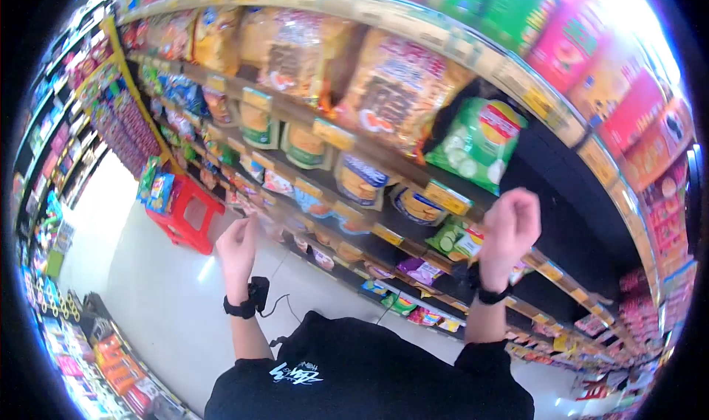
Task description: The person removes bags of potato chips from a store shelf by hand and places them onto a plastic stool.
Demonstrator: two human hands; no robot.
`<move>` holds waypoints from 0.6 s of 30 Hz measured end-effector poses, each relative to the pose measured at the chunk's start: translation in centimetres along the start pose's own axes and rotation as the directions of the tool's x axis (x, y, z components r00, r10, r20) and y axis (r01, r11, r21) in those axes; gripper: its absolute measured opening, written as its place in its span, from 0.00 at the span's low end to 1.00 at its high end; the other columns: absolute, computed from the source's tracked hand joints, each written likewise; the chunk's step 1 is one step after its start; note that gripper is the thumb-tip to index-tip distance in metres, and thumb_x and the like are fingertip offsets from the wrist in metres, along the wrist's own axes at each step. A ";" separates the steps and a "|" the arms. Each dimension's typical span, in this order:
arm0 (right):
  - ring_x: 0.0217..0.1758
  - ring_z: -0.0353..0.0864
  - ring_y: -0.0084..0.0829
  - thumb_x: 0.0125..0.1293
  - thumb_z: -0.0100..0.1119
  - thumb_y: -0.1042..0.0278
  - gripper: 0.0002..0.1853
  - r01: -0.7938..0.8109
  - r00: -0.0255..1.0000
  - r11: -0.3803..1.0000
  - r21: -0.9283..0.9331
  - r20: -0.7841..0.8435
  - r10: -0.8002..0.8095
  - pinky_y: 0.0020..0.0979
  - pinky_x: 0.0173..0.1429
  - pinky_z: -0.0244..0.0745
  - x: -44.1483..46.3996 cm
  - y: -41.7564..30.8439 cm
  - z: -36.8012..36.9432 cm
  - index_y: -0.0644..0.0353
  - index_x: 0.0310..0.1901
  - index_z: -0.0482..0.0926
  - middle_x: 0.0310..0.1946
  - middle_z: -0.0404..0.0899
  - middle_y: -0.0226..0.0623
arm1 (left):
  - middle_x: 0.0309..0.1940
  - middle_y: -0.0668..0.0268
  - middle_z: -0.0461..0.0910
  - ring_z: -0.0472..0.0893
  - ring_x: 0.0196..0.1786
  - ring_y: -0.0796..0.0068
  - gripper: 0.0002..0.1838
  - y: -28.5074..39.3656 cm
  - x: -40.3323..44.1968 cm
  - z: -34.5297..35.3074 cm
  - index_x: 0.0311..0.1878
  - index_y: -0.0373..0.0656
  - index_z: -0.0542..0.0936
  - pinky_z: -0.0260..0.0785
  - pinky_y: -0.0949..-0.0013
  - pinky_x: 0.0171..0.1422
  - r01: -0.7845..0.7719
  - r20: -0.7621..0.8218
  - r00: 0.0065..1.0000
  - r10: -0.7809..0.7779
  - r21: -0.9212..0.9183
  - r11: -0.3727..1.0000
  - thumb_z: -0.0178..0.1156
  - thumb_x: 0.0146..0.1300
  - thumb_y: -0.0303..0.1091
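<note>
Raised before the shelves, my right hand point(511, 224) has its fingers curled in, just below a green chip bag point(481, 143) that leans on a shelf; whether anything is inside the fingers is hidden. My left hand point(238, 244) is held up over the floor at the left, fingers bent together, their tips blurred, and I cannot make out anything in them. Both wrists wear black bands. Large orange-brown snack bags point(395, 88) stand to the left of the green bag. Pouches with blue labels point(362, 178) sit on the shelf below.
A red plastic stool point(193, 217) with small packets on it stands on the pale floor point(159, 291) at the left. Pink packages point(565, 43) line the upper shelf. More stocked shelves point(122, 376) run along the left side. A cable hangs near my left wrist.
</note>
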State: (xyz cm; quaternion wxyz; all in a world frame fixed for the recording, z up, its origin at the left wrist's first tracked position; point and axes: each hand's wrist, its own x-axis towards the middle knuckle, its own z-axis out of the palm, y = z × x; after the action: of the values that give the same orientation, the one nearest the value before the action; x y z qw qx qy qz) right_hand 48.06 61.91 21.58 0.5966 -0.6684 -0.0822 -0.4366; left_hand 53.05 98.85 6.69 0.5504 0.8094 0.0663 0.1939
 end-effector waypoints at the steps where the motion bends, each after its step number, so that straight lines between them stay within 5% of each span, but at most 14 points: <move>1: 0.27 0.67 0.13 0.63 0.55 0.77 0.02 -0.037 0.997 0.999 -0.015 0.064 0.038 0.16 0.31 0.62 -1.9 0.6 2.0 0.61 0.36 0.73 0.28 0.71 0.24 | 0.19 0.71 0.73 0.68 0.22 0.87 0.09 -0.9 0.0 -1.3 0.39 0.34 0.81 0.57 0.78 0.27 0.076 -0.004 0.997 -0.076 0.016 0.997 0.57 0.64 0.30; 3: 0.31 0.71 0.14 0.59 0.57 0.82 0.05 -0.191 0.946 0.978 0.087 0.284 0.159 0.16 0.34 0.66 -5.5 0.8 7.3 0.63 0.37 0.74 0.31 0.74 0.27 | 0.27 0.60 0.83 0.79 0.31 0.80 0.12 -3.0 -1.2 -5.0 0.41 0.31 0.80 0.70 0.74 0.37 0.255 -0.051 0.966 -0.252 0.044 0.966 0.59 0.62 0.33; 7: 0.24 0.70 0.12 0.61 0.57 0.81 0.04 -0.440 0.737 0.888 0.136 0.619 0.271 0.15 0.28 0.64 -9.6 2.0 18.8 0.64 0.37 0.74 0.27 0.74 0.24 | 0.30 0.58 0.83 0.80 0.33 0.77 0.12 -7.9 -2.6 -11.3 0.40 0.32 0.81 0.70 0.72 0.40 0.283 -0.244 0.931 -0.270 0.019 0.959 0.56 0.63 0.33; 11: 0.19 0.69 0.13 0.64 0.55 0.78 0.02 -0.599 0.617 0.775 0.203 0.734 0.284 0.17 0.23 0.63 -12.8 3.7 29.0 0.63 0.37 0.74 0.25 0.73 0.25 | 0.16 0.75 0.70 0.66 0.19 0.88 0.11 -11.8 -3.4 -18.3 0.37 0.37 0.83 0.57 0.78 0.23 0.290 -0.476 0.842 -0.255 0.000 0.957 0.54 0.64 0.34; 18: 0.19 0.69 0.16 0.64 0.57 0.74 0.02 -0.706 0.418 0.704 0.075 0.847 0.329 0.18 0.22 0.62 -17.9 10.3 42.9 0.61 0.36 0.74 0.22 0.73 0.26 | 0.19 0.68 0.75 0.72 0.22 0.82 0.12 -19.1 -2.1 -25.8 0.37 0.37 0.83 0.62 0.75 0.27 0.418 -0.604 0.733 -0.314 0.035 0.908 0.55 0.63 0.35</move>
State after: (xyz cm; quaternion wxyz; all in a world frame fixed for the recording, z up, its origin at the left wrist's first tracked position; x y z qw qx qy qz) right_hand 64.59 103.72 5.86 0.7331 -0.6312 -0.2087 0.1433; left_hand 43.12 127.86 -3.10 0.4597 0.7240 0.4071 0.3144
